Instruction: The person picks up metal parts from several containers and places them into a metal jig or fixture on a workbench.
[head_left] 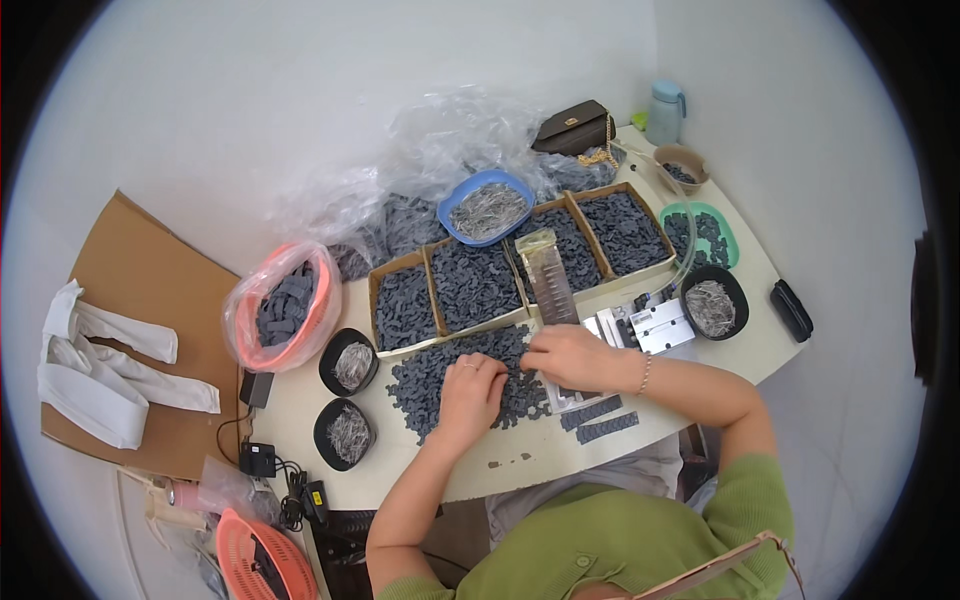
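My left hand (472,396), with a ring on one finger, rests over a loose pile of small dark grey pieces (415,385). Its fingers are bent and drawn together; anything between the tips is too small to make out. Just to the right, my right hand (570,357) is closed in a pinch at the near end of a long clear slotted holder (548,275). What it grips is hidden. A metal fixture (655,328) stands beside the right wrist. Below that hand, two dark grey strips (607,427) lie near the table's front edge.
Behind the pile stands a divided cardboard box (398,350) of grey pieces, with a blue tray (443,222) of metal pins on it. Black bowls (322,440) of pins sit left, another black bowl (742,300) right. A pink basket (333,300) and green tray (733,245) flank the box.
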